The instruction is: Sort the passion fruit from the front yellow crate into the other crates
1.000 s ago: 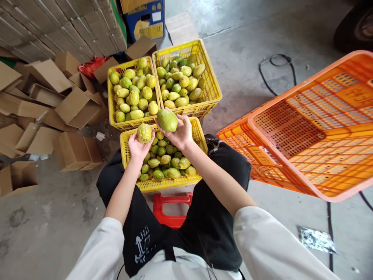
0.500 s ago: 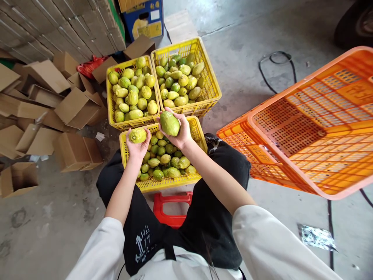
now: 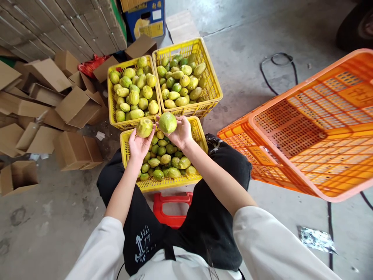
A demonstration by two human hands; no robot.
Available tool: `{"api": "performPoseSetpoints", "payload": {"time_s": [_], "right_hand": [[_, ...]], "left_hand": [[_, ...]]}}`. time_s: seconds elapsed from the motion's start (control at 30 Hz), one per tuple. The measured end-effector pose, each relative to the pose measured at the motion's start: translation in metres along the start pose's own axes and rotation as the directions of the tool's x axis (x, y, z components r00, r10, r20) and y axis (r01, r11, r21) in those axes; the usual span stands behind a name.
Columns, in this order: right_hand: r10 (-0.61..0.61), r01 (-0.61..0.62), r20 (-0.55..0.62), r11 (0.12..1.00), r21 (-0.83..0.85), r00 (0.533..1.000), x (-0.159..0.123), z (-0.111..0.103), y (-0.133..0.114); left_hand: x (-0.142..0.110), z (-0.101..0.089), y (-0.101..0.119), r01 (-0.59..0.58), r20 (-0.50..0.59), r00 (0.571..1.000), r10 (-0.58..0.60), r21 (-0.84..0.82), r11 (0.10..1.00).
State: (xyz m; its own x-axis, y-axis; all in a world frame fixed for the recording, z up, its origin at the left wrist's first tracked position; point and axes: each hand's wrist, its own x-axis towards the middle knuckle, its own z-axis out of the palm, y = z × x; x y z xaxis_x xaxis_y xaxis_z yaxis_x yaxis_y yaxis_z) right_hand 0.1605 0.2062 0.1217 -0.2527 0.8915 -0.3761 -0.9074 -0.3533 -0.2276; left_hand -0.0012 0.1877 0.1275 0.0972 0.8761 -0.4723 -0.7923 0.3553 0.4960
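Note:
My left hand (image 3: 139, 146) is closed around a yellow-green lemon (image 3: 144, 128). A greener lemon (image 3: 168, 123) rests in the grip of my right hand (image 3: 182, 134), close beside the first one. Both hands are above the near yellow crate (image 3: 163, 185), which holds many small green and yellowish lemons (image 3: 174, 172). Behind it stand two more yellow crates: the left one (image 3: 116, 125) holds mostly yellow lemons (image 3: 134, 97), the right one (image 3: 214, 70) a mix of green and yellow ones (image 3: 184, 80). My hands hide part of the near crate's fruit.
A large orange crate (image 3: 253, 171) leans at my right. Opened cardboard boxes (image 3: 75, 107) lie heaped at the left, below stacked flat cardboard (image 3: 67, 31). A red stool (image 3: 171, 221) shows between my legs. A black cable (image 3: 294, 70) lies on the floor.
Both lemons have been turned in my fingers. The left one has risen slightly and moved right, nearer the other; its end no longer points the same way.

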Motion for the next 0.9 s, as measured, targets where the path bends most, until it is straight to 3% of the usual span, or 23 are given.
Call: {"api": "performPoseSetpoints", "payload": {"time_s": [0.17,0.5,0.77,0.9], "right_hand": [[-0.002,0.003,0.038,1.000,-0.030,0.999,-0.0031,0.0056,0.0012],[-0.054,0.050,-0.051,0.996,-0.074,0.997,-0.0018,0.0037,0.0026],[0.026,-0.027,-0.034,0.999,-0.022,0.999,-0.0043,0.0000,0.0030],[-0.019,0.019,-0.002,1.000,-0.017,1.000,-0.0055,-0.0019,0.0000]], "left_hand": [[-0.0023,0.0006,0.0035,0.035,-0.056,0.998,-0.036,-0.017,0.999],[-0.0044,0.0000,0.0032,-0.028,0.027,0.999,0.028,-0.014,1.000],[-0.0025,-0.0032,0.0031,-0.015,-0.098,0.995,0.017,0.022,1.000],[-0.0044,-0.0023,0.0019,-0.026,-0.046,0.999,0.024,-0.036,0.999]]}}
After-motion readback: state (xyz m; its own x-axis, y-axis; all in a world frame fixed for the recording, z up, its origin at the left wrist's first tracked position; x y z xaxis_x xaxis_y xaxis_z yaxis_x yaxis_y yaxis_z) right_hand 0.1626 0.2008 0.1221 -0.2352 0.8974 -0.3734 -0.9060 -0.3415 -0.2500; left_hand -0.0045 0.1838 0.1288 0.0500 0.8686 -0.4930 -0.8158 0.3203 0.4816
